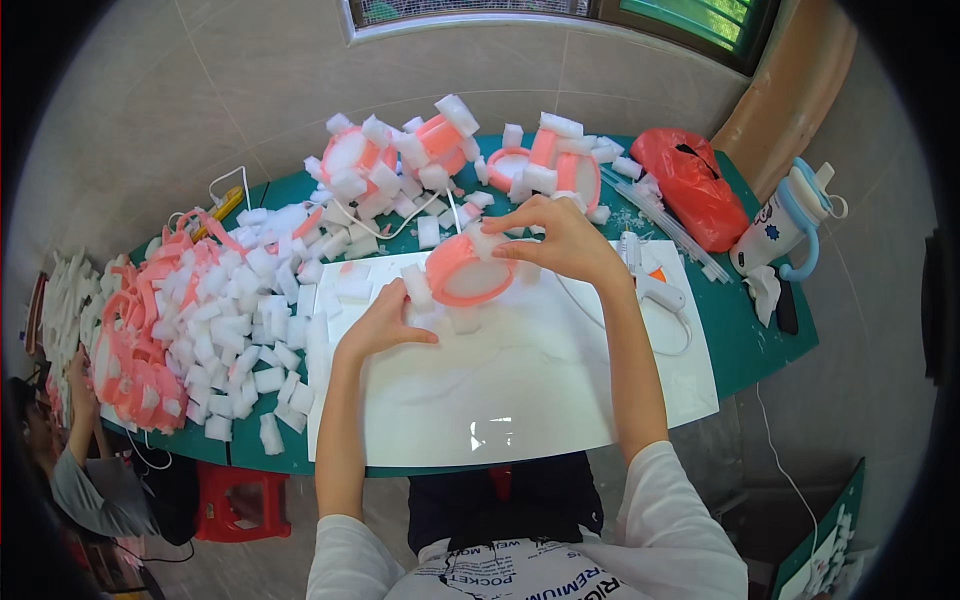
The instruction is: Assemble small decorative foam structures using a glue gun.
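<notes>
A pink ring [468, 275] with white foam blocks around its outside is held up above the white board [510, 410]. My right hand [558, 240] pinches its upper right side, thumb and fingers on a white foam block [485, 243] there. At the ring's left side, my left hand [380, 325] has its fingertips against another foam block [416, 287]; its thumb stretches out apart, below the ring. Right of my right hand, a white glue gun [660, 293] with an orange part lies on the board.
Loose foam blocks [250, 325] and pink rings [135, 350] heap up on the left. Block-covered rings [350, 155] stand along the back of the green table [760, 355]. Clear sticks [680, 235], a red bag [690, 185] and a tumbler [780, 230] are at right. Someone's arm [85, 395] reaches in far left.
</notes>
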A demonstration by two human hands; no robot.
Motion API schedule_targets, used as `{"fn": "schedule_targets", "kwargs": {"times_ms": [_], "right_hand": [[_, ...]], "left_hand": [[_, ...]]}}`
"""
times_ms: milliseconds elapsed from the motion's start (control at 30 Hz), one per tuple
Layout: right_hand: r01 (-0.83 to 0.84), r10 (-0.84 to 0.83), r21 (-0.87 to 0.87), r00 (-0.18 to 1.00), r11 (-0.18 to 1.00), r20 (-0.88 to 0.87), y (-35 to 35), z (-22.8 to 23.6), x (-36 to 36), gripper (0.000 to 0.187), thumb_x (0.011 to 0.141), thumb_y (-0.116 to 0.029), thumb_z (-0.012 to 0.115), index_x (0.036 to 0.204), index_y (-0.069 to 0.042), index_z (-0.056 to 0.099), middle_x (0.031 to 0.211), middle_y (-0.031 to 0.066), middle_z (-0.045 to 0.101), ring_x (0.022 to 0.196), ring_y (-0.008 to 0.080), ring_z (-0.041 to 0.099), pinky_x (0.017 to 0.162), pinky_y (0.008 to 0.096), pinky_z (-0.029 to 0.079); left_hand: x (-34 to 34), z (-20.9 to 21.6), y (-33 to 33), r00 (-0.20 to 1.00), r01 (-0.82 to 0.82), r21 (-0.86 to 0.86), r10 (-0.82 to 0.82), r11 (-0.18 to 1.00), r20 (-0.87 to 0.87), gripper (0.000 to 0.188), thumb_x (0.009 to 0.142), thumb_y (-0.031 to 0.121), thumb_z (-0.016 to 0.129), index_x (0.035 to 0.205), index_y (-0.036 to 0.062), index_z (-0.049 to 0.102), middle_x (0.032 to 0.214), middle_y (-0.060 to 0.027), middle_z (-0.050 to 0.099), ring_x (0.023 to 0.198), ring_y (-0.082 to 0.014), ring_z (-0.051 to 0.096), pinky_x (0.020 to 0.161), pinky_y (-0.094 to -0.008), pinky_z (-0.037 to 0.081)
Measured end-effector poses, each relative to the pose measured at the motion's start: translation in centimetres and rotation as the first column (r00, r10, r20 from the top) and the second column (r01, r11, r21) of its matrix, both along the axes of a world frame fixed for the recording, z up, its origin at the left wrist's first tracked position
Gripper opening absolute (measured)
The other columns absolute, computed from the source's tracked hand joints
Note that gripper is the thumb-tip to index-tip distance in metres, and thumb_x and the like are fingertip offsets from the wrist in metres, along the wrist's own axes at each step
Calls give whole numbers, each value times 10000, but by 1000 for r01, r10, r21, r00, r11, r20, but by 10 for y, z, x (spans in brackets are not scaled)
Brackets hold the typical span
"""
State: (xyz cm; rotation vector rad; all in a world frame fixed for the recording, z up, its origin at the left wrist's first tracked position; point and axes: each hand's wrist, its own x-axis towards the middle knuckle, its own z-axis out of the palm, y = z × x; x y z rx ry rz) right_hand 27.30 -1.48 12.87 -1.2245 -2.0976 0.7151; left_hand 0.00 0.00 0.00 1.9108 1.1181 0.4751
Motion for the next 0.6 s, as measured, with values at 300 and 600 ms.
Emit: {"fn": "schedule_targets", "kwargs": {"times_ms": [300, 600], "right_hand": [[56, -51, 53, 995, 997, -81, 15, -18, 17, 271, 728, -186, 696, 968, -60, 677, 932, 74, 657, 859, 160, 587, 768, 305, 446], [209, -234, -107, 883, 972, -407, 19, -68, 38, 280, 777, -168, 668, 1010, -14, 645, 881, 79, 662, 755, 123, 608, 674, 230, 463]], "left_hand": [[44, 6, -19, 983, -133, 220, 157, 966, -97, 733, 546, 355, 799, 1139, 38, 506, 1062, -135, 513, 1038, -300, 436, 887, -368, 347], [32, 10, -10, 953, -244, 21, 236, 969, 191, 545, 674, 271, 749, 1099, -10, 555, 947, -83, 601, 860, -147, 556, 773, -277, 453]]}}
